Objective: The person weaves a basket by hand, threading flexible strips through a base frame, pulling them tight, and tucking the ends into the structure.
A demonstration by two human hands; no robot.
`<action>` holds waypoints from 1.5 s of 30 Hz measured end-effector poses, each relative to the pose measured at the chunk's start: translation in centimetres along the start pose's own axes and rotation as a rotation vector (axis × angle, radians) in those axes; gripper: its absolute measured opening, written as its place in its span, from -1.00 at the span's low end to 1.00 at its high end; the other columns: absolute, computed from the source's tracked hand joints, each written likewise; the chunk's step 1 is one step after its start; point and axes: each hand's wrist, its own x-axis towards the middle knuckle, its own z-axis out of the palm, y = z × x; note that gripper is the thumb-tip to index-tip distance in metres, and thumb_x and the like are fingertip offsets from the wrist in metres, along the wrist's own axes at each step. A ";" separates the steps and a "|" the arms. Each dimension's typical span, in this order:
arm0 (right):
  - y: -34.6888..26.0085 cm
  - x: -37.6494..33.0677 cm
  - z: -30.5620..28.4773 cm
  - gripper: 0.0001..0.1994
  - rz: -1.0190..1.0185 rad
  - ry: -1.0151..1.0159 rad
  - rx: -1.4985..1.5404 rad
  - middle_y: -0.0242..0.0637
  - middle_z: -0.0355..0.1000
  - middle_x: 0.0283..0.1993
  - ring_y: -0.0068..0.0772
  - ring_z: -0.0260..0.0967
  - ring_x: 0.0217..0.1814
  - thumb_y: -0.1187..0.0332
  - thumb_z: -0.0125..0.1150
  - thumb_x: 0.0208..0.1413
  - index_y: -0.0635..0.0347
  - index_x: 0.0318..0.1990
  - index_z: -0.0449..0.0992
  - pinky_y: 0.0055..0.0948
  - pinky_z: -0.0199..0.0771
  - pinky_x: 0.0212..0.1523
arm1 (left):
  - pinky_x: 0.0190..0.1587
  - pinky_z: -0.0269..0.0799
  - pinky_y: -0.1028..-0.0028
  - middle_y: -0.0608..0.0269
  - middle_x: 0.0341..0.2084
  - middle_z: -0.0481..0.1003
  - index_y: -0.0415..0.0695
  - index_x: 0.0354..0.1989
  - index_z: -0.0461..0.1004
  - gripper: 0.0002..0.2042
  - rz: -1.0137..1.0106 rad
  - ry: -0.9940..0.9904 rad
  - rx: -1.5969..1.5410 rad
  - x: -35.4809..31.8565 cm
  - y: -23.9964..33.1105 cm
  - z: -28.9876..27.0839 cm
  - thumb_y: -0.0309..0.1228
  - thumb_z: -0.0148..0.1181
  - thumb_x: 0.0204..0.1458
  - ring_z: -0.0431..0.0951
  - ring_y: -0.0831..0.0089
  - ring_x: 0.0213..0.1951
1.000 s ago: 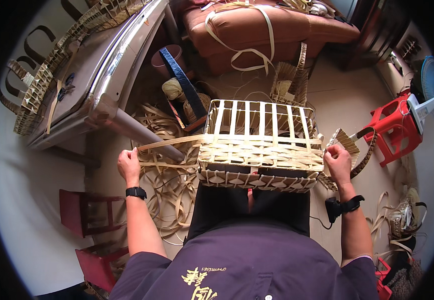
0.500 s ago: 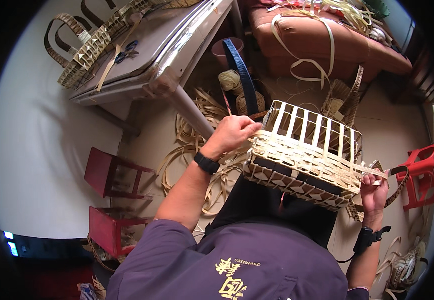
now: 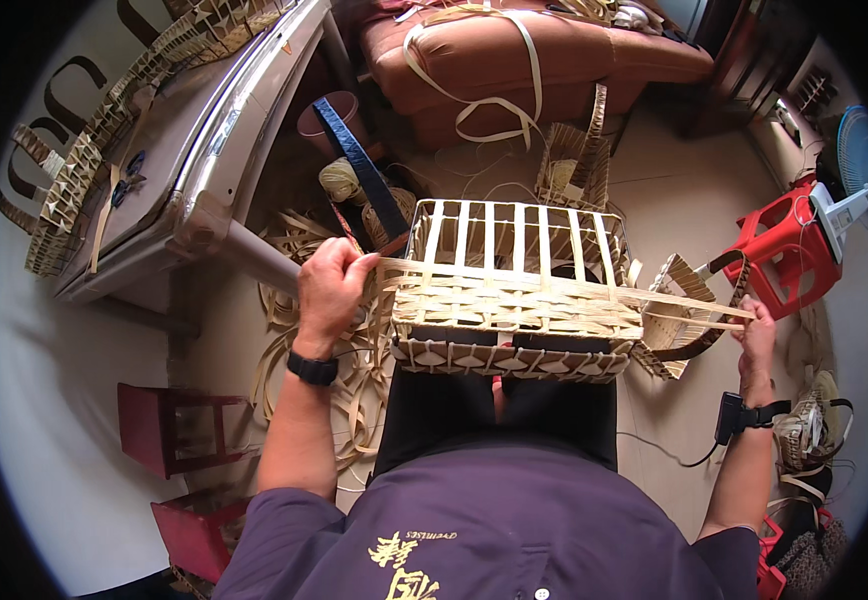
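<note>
A rectangular basket point(image 3: 519, 312) lies across my lap. Pale flat strips are woven over its middle, bare upright strips cross the far part, and a diamond-patterned border runs along the near edge. At its left end my left hand point(image 3: 332, 295) is closed, thumb and fingers pinching a pale strip where it leaves the weave. Out to the right, my right hand point(image 3: 755, 330) grips the pale strips point(image 3: 699, 304) that stretch taut from the basket's right side. The fingertips of both hands are partly hidden.
Loose pale strips point(image 3: 359, 405) lie on the floor at left, below a table point(image 3: 194, 150) holding scissors point(image 3: 130, 180) and baskets. A handled basket point(image 3: 674, 300) stands right of my work. Farther right are a red stool point(image 3: 779, 250) and a fan point(image 3: 864, 170). A brown sofa point(image 3: 554, 60) is behind.
My right hand has moved away from the basket's right side, drawing the strips out longer. The basket now lies more level and the view has turned rightward. My left hand stays at the left end.
</note>
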 end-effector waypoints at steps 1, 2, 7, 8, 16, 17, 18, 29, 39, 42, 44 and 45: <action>0.2 -0.2 0.5 -0.72 0.086 0.116 -0.213 -0.46 0.55 -0.35 -0.47 0.51 -0.34 0.12 0.36 0.35 0.18 -0.16 0.59 -0.38 0.44 -0.35 | -0.35 0.40 0.20 0.11 -0.51 0.46 -0.22 -0.48 0.44 -0.68 -0.050 0.015 0.043 -0.2 -0.4 -0.6 -0.34 0.46 0.15 0.48 0.16 -0.47; 0.1 -0.8 0.3 -0.72 0.086 0.116 -0.215 -0.46 0.55 -0.35 -0.47 0.51 -0.34 0.12 0.36 0.35 0.18 -0.16 0.59 -0.38 0.44 -0.35 | -0.36 0.40 0.21 0.12 -0.52 0.45 -0.22 -0.48 0.43 -0.69 -0.101 0.029 0.085 -0.2 -0.9 -1.3 -0.35 0.45 0.15 0.48 0.17 -0.48; -2.0 -3.2 0.2 -0.60 -0.414 0.260 -1.299 -0.12 0.60 -0.31 0.07 0.56 -0.27 -0.09 0.46 0.15 0.06 -0.21 0.63 -0.04 0.52 -0.25 | -0.35 0.40 0.24 0.15 -0.52 0.47 -0.19 -0.46 0.47 -0.70 -0.035 0.049 0.099 -1.4 -6.0 -2.6 -0.32 0.47 0.15 0.48 0.20 -0.48; -2.2 -3.0 -0.3 -0.56 -0.232 0.266 -1.348 -0.14 0.61 -0.28 0.07 0.59 -0.22 -0.14 0.44 0.15 0.09 -0.24 0.63 -0.04 0.53 -0.21 | -0.35 0.40 0.24 0.14 -0.52 0.47 -0.19 -0.46 0.47 -0.70 -0.052 0.055 0.101 -1.6 -6.1 -2.6 -0.32 0.46 0.15 0.48 0.19 -0.47; 4.1 1.6 -23.9 -0.55 -0.177 0.274 -1.487 0.00 0.65 -0.19 0.22 0.59 -0.13 -0.18 0.46 0.07 0.04 -0.25 0.69 0.06 0.56 -0.19 | -0.35 0.39 0.25 0.13 -0.51 0.47 -0.19 -0.46 0.47 -0.69 -0.036 0.097 0.108 -1.2 -5.6 -2.3 -0.30 0.46 0.17 0.48 0.20 -0.47; 6.4 3.1 -25.1 -0.55 -0.175 0.245 -1.468 0.00 0.65 -0.20 0.21 0.59 -0.13 -0.17 0.45 0.08 0.04 -0.25 0.69 0.05 0.56 -0.20 | -0.36 0.39 0.24 0.13 -0.51 0.47 -0.19 -0.46 0.47 -0.69 -0.093 0.099 0.130 -1.3 -5.5 -3.1 -0.29 0.45 0.18 0.48 0.19 -0.47; 7.0 3.9 -26.9 -0.56 -0.178 0.238 -1.459 -0.01 0.65 -0.20 0.20 0.59 -0.14 -0.17 0.45 0.08 0.04 -0.25 0.69 0.05 0.56 -0.20 | -0.36 0.39 0.23 0.12 -0.51 0.48 -0.19 -0.46 0.47 -0.68 -0.146 0.106 0.131 -1.3 -5.6 -3.7 -0.28 0.45 0.18 0.49 0.18 -0.48; 10.9 10.0 -38.2 -0.60 -0.189 0.159 -1.366 -0.06 0.64 -0.22 0.10 0.57 -0.19 -0.11 0.42 0.12 0.06 -0.23 0.68 -0.02 0.55 -0.24 | -0.16 0.53 -0.08 -0.11 -0.25 0.67 -0.16 -0.32 0.64 -0.67 -0.634 0.189 0.708 -8.1 -24.1 -8.3 -0.10 0.33 0.18 0.66 -0.20 -0.17; 17.7 27.3 -22.4 -0.63 -0.343 -0.117 -1.175 -0.10 0.63 -0.24 0.02 0.55 -0.24 -0.05 0.39 0.15 0.08 -0.22 0.67 -0.09 0.53 -0.29 | 0.00 0.60 0.37 0.16 -0.15 0.74 -0.15 -0.02 0.72 -0.69 -0.342 -0.111 -0.132 -3.7 -10.2 -1.2 -0.19 0.34 0.25 0.74 0.37 -0.10; 16.9 28.4 -23.7 -0.64 -0.347 -0.109 -1.147 -0.12 0.63 -0.25 -0.01 0.55 -0.25 -0.04 0.39 0.16 0.08 -0.22 0.67 -0.10 0.53 -0.30 | -0.04 0.59 0.39 0.12 -0.21 0.74 -0.19 -0.05 0.72 -0.68 -0.180 -0.308 -0.407 0.2 -1.4 0.6 -0.17 0.35 0.27 0.72 0.39 -0.18; 15.9 28.2 -25.0 -0.65 -0.345 -0.094 -1.138 -0.13 0.62 -0.25 -0.03 0.55 -0.26 -0.03 0.38 0.16 0.09 -0.22 0.67 -0.12 0.53 -0.31 | -0.11 0.52 0.49 0.31 -0.27 0.69 -0.27 -0.08 0.70 -0.75 -0.156 -0.443 -0.341 1.2 1.5 0.9 -0.30 0.34 0.31 0.59 0.60 -0.23; 15.1 27.5 -26.1 -0.65 -0.340 -0.082 -1.139 -0.13 0.62 -0.25 -0.04 0.55 -0.26 -0.02 0.38 0.17 0.09 -0.21 0.67 -0.12 0.53 -0.31 | -0.17 0.51 0.50 0.32 -0.31 0.68 -0.27 -0.13 0.70 -0.77 -0.124 -0.444 -0.293 1.4 1.8 0.8 -0.32 0.37 0.28 0.58 0.61 -0.27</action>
